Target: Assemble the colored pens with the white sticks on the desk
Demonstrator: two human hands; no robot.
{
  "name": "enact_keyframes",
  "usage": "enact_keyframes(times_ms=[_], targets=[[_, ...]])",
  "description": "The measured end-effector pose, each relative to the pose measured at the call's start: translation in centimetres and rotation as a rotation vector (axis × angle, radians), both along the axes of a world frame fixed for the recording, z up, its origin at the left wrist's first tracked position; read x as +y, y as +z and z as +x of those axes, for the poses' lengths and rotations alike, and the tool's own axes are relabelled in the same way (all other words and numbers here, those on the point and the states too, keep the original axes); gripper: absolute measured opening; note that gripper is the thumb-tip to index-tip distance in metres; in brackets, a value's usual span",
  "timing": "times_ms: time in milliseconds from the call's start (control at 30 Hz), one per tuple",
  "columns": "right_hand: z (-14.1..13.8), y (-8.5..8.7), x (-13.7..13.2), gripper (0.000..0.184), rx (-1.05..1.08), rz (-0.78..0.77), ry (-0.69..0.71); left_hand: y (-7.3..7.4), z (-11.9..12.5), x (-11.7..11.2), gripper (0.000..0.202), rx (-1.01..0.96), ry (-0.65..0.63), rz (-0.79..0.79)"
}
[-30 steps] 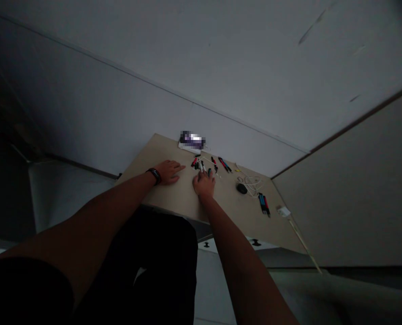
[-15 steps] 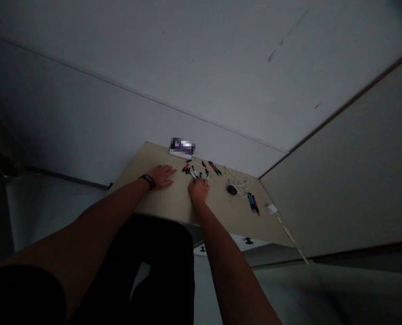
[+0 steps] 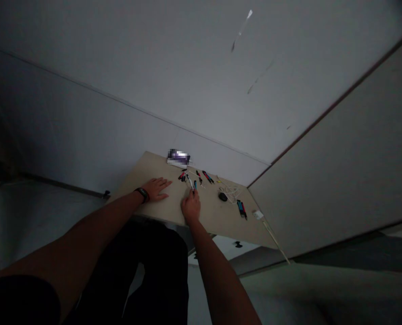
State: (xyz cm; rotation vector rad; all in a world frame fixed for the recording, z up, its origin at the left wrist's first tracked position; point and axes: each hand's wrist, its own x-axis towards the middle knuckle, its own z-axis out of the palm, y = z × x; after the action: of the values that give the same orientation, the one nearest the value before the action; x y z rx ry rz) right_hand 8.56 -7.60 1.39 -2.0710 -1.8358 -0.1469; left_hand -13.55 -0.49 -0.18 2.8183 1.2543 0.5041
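Looking down from the head camera, the single view shows a light wooden board (image 3: 214, 225) set into a corner between pale partition walls. The left hand (image 3: 156, 188) lies flat on the board with its fingers spread wide, holding nothing, and a black wristband (image 3: 141, 194) circles that wrist. The right hand (image 3: 190, 206) sits further along, its fingers drawn narrow at a cluster of slim pens (image 3: 189, 179). A blue-capped one (image 3: 195, 184) stands just beside the fingertips, but whether they are gripping it or a thin white piece next to it is too small to tell.

Beyond the hand lie red-and-black pens (image 3: 206, 177), a black computer mouse (image 3: 223, 196) touching a loose coil of white cable (image 3: 233, 194), a blue-and-red pen pair (image 3: 242, 210) and a small white plug (image 3: 258, 215). A pixelated object (image 3: 178, 156) sits at the far edge against the wall (image 3: 119, 113). A second partition (image 3: 339, 153) closes the right side, and dark shorts (image 3: 156, 271) fill the lower middle.
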Motion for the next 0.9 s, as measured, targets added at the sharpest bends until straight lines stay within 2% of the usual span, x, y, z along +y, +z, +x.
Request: enact_keyframes(times_ms=[133,300,400,500,667,767,900], targets=[[-0.1,0.0,0.6,0.065,-0.019,-0.004,0.045,0.4,0.3,0.2,0.075,0.065,-0.095,0.000],[-0.3,0.0,2.6,0.070,-0.055,-0.026,0.257,0.5,1.0,1.8,0.076,0.062,-0.200,0.035],[-0.6,-0.1,4.1,0.071,-0.050,-0.015,0.374,0.4,1.9,3.4,0.079,0.002,-0.203,0.054],[-1.1,-0.2,5.7,0.068,-0.033,-0.010,0.445,0.4,3.0,5.3,0.082,-0.107,-0.163,0.056],[-1.9,-0.2,8.0,0.052,-0.003,-0.017,0.445,0.4,4.4,8.4,0.083,-0.377,-0.010,-0.025],[-1.8,-0.3,9.2,0.042,0.037,0.021,0.425,0.4,4.6,10.0,0.071,-0.606,0.118,-0.124],[-0.7,-0.7,10.2,0.033,0.188,0.195,0.375,0.2,4.4,11.2,0.049,-0.904,0.224,-0.216]])
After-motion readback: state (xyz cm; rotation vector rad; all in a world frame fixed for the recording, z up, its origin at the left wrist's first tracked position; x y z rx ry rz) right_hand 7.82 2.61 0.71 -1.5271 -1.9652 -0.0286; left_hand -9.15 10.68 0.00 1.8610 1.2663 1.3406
